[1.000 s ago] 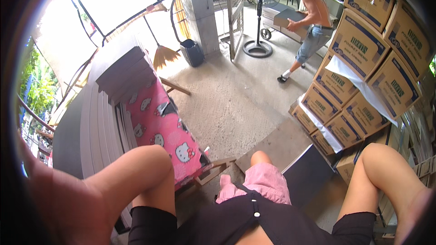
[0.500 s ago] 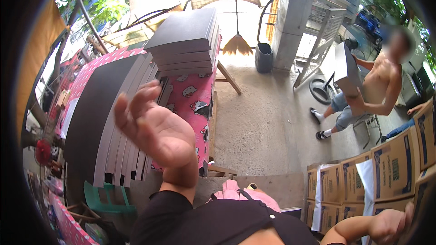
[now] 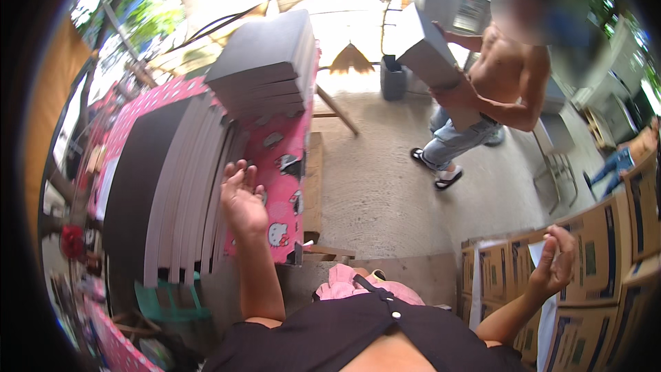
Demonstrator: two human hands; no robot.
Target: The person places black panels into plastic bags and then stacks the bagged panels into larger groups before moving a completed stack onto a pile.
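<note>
My left hand (image 3: 244, 200) is raised palm up over the near edge of a table with a pink patterned cover (image 3: 275, 234), its fingers loosely apart and nothing in it. Just left of it stands a row of thick, dark-covered book-like blocks (image 3: 182, 193) with pale page edges. A flat pile of similar blocks (image 3: 258, 62) sits farther back on the table. On the right, my right hand (image 3: 554, 262) is held up in front of stacked brown cartons (image 3: 585, 251), empty, with fingers half bent and thumb apart.
A person (image 3: 509, 76) stands at the back right, carrying a thick pale block (image 3: 437, 55) in both arms. Near them are a metal chair (image 3: 551, 138) and a dark bin (image 3: 393, 79). A broom (image 3: 351, 58) hangs behind. A green plastic chair (image 3: 172, 296) is at lower left.
The person with the block has gone from sitting to standing, nearer the middle. My left hand has lowered toward me; my right hand has risen and come inward.
</note>
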